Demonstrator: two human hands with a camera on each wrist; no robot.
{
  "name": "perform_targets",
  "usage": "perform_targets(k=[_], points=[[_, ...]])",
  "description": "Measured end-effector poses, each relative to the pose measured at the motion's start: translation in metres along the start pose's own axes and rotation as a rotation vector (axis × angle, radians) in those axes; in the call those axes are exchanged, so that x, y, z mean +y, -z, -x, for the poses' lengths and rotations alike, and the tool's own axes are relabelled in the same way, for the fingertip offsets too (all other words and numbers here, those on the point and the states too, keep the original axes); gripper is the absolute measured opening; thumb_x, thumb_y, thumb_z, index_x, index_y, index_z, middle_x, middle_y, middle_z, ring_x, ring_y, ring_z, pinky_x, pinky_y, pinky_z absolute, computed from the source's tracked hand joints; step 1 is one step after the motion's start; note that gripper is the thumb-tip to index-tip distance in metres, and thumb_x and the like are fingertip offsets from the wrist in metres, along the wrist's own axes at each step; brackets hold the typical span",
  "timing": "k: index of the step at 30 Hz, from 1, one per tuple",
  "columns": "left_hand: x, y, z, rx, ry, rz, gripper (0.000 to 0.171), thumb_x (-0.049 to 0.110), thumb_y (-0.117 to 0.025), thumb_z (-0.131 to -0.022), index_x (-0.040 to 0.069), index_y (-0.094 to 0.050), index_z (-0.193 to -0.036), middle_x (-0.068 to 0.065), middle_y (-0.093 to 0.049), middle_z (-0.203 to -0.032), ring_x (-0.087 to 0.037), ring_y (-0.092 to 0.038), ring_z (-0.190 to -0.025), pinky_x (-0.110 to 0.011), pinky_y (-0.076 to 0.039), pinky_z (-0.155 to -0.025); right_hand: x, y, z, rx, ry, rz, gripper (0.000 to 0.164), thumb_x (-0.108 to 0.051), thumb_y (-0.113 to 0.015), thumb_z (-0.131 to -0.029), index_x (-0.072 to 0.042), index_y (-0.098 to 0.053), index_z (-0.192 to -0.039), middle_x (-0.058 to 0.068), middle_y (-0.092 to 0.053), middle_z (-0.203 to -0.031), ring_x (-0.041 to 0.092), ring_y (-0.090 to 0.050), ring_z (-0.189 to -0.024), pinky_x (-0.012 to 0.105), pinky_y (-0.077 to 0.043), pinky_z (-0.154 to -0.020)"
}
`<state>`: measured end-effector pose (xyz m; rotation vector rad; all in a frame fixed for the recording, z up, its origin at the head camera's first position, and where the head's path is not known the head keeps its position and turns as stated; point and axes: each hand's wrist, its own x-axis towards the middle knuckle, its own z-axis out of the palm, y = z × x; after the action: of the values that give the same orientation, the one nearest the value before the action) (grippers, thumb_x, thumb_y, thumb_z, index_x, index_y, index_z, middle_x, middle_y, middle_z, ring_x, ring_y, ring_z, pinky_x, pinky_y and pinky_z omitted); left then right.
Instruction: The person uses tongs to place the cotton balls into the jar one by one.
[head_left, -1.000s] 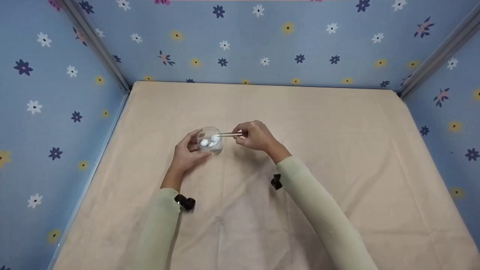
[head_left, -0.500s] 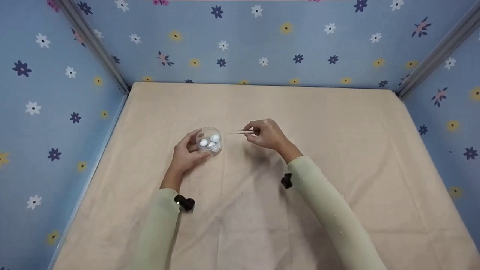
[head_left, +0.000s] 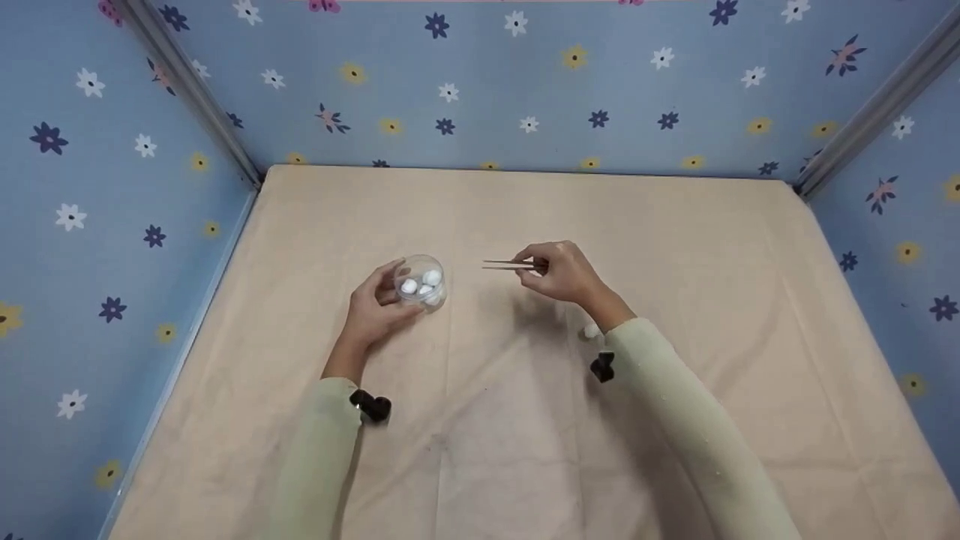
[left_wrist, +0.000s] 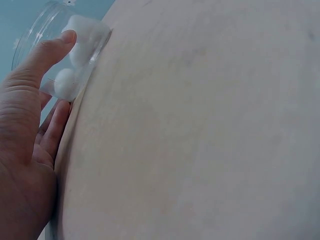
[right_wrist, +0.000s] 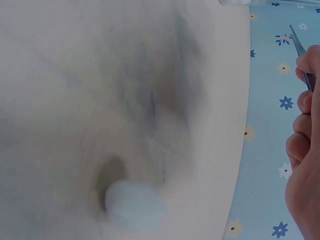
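A clear round plastic jar (head_left: 418, 264) with several white cotton balls (head_left: 431, 277) in it stands left of the table's middle. My left hand (head_left: 375, 306) holds it from the left; in the left wrist view the thumb (left_wrist: 50, 52) lies across the clear wall. My right hand (head_left: 564, 274) pinches metal tweezers (head_left: 504, 268), level, with the tips toward the jar. Those tips are apart, with nothing between them, to the right of the jar. One loose cotton ball (right_wrist: 134, 205) lies on the cloth below the right wrist, partly hidden by the forearm in the head view.
A beige cloth (head_left: 675, 247) with creases covers the table. Blue flowered panels (head_left: 480, 90) rise behind it and on both sides, with grey metal posts (head_left: 199, 94) at the back corners. Small black devices (head_left: 371, 406) sit at both wrists.
My right hand has drawn the tweezers rightward, out of the jar's mouth and away from it. The loose cotton ball has come into sight beneath the right wrist. Left hand and jar stay put.
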<state>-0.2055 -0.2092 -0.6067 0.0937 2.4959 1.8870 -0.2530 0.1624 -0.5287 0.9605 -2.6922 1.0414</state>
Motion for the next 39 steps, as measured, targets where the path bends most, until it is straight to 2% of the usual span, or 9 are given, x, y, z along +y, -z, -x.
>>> perform_targets(k=[6, 17, 27, 39], points=[[-0.001, 0.000, 0.000, 0.000, 0.000, -0.012, 0.092, -0.001, -0.095, -0.086, 0.012, -0.054, -0.167, -0.019, -0.065, -0.161, -0.031, -0.069, -0.130, -0.010, -0.056, -0.101, 0.001, 0.013, 0.010, 0.030, 0.046, 0.002, 0.016, -0.010, -0.078, -0.099, -0.005, -0.086, -0.112, 0.015, -0.076, -0.078, 0.012, -0.046, -0.065, 0.029, -0.039, -0.065], [-0.002, -0.001, 0.002, -0.004, 0.025, -0.009, 0.093, -0.001, -0.096, -0.085, 0.012, -0.054, -0.167, -0.017, -0.065, -0.163, -0.036, -0.068, -0.137, -0.008, -0.055, -0.100, 0.012, 0.028, 0.036, 0.100, 0.150, -0.021, 0.015, -0.005, -0.078, -0.097, -0.002, -0.085, -0.110, 0.015, -0.079, -0.082, 0.007, -0.046, -0.063, 0.027, -0.040, -0.062], [-0.003, -0.001, 0.002, 0.007, 0.014, -0.018, 0.093, 0.000, -0.096, -0.085, 0.011, -0.054, -0.167, -0.019, -0.064, -0.164, -0.036, -0.068, -0.137, -0.010, -0.055, -0.101, 0.023, 0.038, 0.063, 0.154, 0.219, -0.016, 0.016, 0.002, -0.081, -0.091, -0.002, -0.085, -0.106, 0.011, -0.079, -0.080, 0.007, -0.049, -0.061, 0.018, -0.037, -0.060], [0.001, 0.000, 0.000, -0.005, -0.004, -0.004, 0.091, 0.001, -0.096, -0.086, 0.011, -0.054, -0.166, -0.019, -0.064, -0.164, -0.038, -0.067, -0.139, -0.009, -0.054, -0.101, 0.038, 0.057, 0.087, 0.177, 0.243, -0.006, 0.018, 0.007, -0.082, -0.089, -0.001, -0.085, -0.105, 0.010, -0.077, -0.078, 0.009, -0.048, -0.058, 0.015, -0.036, -0.058]])
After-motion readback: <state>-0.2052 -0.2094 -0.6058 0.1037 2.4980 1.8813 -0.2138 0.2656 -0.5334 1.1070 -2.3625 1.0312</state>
